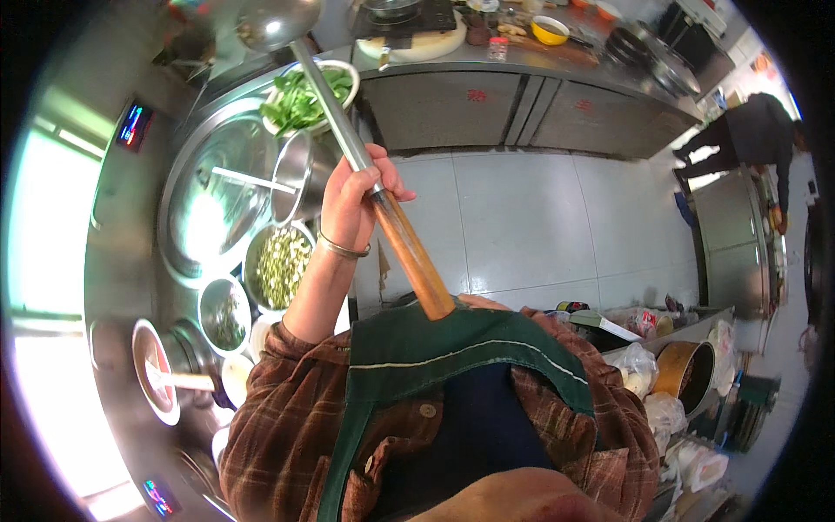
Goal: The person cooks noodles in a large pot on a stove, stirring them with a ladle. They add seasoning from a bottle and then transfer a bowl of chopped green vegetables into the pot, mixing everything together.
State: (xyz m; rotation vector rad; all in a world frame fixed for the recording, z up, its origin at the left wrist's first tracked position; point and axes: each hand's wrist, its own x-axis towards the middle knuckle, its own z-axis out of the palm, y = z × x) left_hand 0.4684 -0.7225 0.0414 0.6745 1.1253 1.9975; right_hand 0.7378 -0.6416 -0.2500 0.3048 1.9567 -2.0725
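Observation:
My left hand [355, 196], with a bangle at the wrist, grips a long-handled ladle [333, 107] where the steel shaft meets its wooden handle. The ladle's round steel bowl [277, 26] is raised at the top left. Its wooden butt reaches the green apron [456, 333] on my chest. Just past that butt shows a strip of my right hand or forearm [484, 301]; the apron and sleeve hide the rest. Beyond my left hand stand a steel pot [293, 176] and a white bowl of leafy greens [308, 99]. Chopped green vegetables fill another bowl [282, 267] beside my forearm.
A wide steel pan [215, 196] lies to the left, near a bowl of dark greens [225, 313]. Ahead, a steel counter carries an induction cooker [404, 19] and a yellow bowl [550, 30]. A person [750, 130] bends at far right. Bags and a pot [682, 368] sit nearer.

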